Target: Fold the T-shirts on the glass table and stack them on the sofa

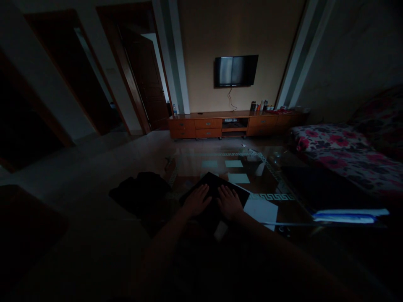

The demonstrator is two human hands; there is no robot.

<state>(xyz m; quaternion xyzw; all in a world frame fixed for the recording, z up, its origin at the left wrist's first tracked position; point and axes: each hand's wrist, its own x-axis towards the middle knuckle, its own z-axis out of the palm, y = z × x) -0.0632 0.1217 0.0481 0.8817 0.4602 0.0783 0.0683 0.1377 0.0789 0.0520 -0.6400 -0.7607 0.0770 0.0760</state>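
Both hands lie flat on a black, angular flat piece (210, 179), which rests on a glass table (189, 161); the dim light hides whether it is cloth or something stiffer. My left hand (198, 200) has its fingers stretched toward the piece's far corner. Close by on the right, my right hand (230, 202) presses down with fingers slightly spread. A white sheet (261, 213) pokes out beyond the piece's right side. Near my right wrist is a small pale patch (220, 230) at the near edge.
Left on the table lies a dark heap (140, 191), likely fabric. A dark stack with white and blue edges (349, 214) sits at the right, before a flowered sofa (333, 138). Scissor-like handles (283, 230) show near the front. Beyond stands a wooden TV cabinet (208, 123).
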